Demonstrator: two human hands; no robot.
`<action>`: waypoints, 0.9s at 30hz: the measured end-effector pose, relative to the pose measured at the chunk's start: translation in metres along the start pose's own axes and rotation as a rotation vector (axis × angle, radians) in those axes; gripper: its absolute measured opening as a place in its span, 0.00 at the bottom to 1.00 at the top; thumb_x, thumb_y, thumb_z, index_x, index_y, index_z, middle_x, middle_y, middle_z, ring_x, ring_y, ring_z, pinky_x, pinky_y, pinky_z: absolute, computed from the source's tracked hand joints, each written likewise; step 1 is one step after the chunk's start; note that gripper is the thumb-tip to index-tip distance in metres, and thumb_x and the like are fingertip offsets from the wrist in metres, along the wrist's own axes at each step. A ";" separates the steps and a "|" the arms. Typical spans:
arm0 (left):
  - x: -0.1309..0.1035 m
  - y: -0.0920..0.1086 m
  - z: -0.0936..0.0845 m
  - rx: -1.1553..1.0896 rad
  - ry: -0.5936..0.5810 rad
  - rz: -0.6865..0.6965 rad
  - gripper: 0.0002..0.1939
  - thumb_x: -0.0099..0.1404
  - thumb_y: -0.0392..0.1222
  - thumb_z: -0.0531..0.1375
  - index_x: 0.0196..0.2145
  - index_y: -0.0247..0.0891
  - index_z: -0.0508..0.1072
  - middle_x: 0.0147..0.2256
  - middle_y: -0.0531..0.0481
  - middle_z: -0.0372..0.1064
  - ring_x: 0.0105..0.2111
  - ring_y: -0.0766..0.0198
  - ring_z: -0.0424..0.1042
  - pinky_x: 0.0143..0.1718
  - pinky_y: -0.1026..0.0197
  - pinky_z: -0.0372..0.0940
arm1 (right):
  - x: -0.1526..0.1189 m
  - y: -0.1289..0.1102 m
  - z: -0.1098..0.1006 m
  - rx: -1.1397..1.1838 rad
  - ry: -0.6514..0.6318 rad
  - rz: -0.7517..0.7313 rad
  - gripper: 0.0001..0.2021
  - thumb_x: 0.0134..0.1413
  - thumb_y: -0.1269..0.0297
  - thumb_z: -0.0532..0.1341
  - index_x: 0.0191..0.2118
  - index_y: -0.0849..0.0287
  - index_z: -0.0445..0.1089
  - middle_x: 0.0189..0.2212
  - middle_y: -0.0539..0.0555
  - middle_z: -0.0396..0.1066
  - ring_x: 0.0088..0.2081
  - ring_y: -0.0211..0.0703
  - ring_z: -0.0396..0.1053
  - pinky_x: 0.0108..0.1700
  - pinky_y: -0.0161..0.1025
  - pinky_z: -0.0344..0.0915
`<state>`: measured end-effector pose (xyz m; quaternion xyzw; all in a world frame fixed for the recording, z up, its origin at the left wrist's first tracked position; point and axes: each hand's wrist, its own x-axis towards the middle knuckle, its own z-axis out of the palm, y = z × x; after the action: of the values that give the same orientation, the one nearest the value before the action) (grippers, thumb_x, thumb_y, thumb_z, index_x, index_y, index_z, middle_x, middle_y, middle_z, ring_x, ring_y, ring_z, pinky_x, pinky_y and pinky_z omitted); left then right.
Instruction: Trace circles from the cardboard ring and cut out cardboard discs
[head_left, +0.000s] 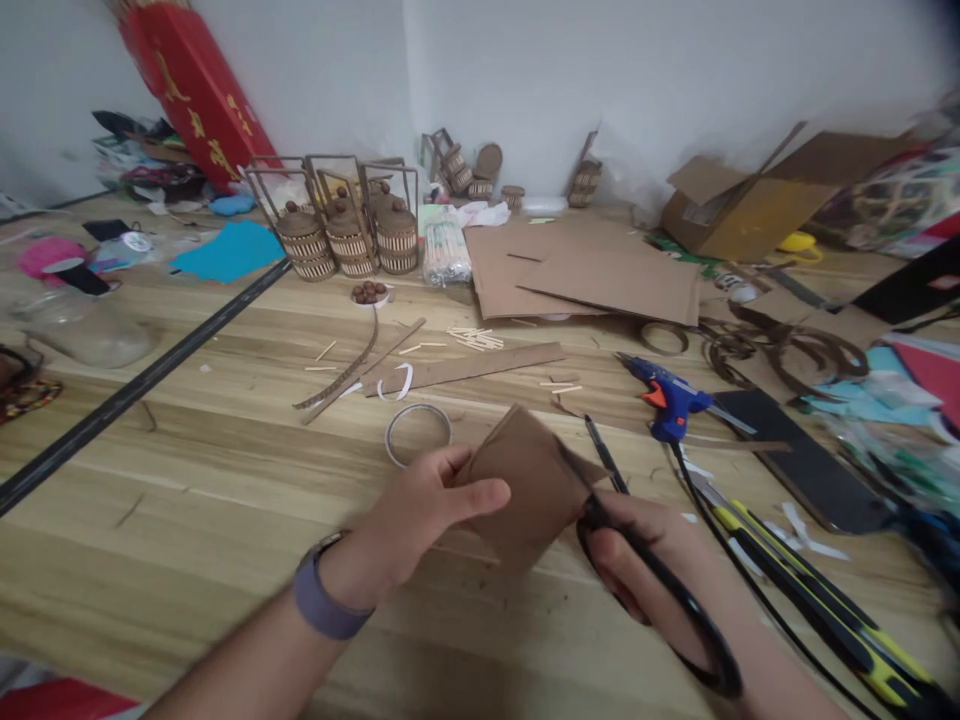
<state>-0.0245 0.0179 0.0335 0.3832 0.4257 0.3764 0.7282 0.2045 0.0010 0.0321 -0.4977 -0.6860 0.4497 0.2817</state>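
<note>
A squarish piece of brown cardboard (pixel 517 480) is tilted above the wooden table. My left hand (pixel 435 505) grips its left edge, thumb on top and fingers underneath. In my right hand (pixel 645 560) are black-handled scissors (pixel 675 590), their blades at the cardboard's right side, where a corner flap sticks out. A roll of tape (pixel 418 435) lies on the table just beyond my left hand. Past the scissors lies a dark pen-like tool (pixel 606 452), partly hidden by the cardboard and my right hand.
A blue glue gun (pixel 671 398), a phone (pixel 806 460) and a yellow-black cutter (pixel 817 600) lie at the right. Farther back stand small lidded baskets (pixel 349 235), cardboard sheets (pixel 585 270) and an open box (pixel 750 200). Strips and small sticks (pixel 476 338) lie mid-table.
</note>
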 end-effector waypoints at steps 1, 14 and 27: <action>0.001 -0.002 0.002 -0.087 -0.022 0.028 0.29 0.50 0.55 0.75 0.44 0.35 0.78 0.41 0.43 0.81 0.40 0.52 0.79 0.37 0.58 0.70 | 0.000 -0.002 -0.001 0.037 0.013 0.055 0.34 0.57 0.27 0.50 0.21 0.55 0.59 0.14 0.44 0.54 0.15 0.34 0.51 0.17 0.32 0.51; -0.005 -0.011 0.030 -0.207 0.141 0.233 0.24 0.59 0.45 0.70 0.53 0.40 0.78 0.46 0.45 0.81 0.60 0.47 0.68 0.64 0.47 0.58 | 0.000 0.000 0.020 -0.026 0.007 -0.009 0.37 0.50 0.20 0.46 0.24 0.54 0.61 0.16 0.46 0.57 0.18 0.37 0.54 0.18 0.35 0.50; -0.009 -0.016 0.028 -0.119 -0.023 0.172 0.18 0.63 0.48 0.68 0.48 0.38 0.80 0.48 0.45 0.80 0.55 0.47 0.74 0.58 0.49 0.66 | 0.001 -0.009 0.007 0.016 -0.074 -0.114 0.35 0.53 0.23 0.47 0.28 0.54 0.64 0.20 0.48 0.60 0.21 0.40 0.55 0.21 0.35 0.52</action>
<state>0.0015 -0.0039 0.0324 0.3786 0.3598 0.4578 0.7195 0.1948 -0.0007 0.0370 -0.4385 -0.7196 0.4564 0.2855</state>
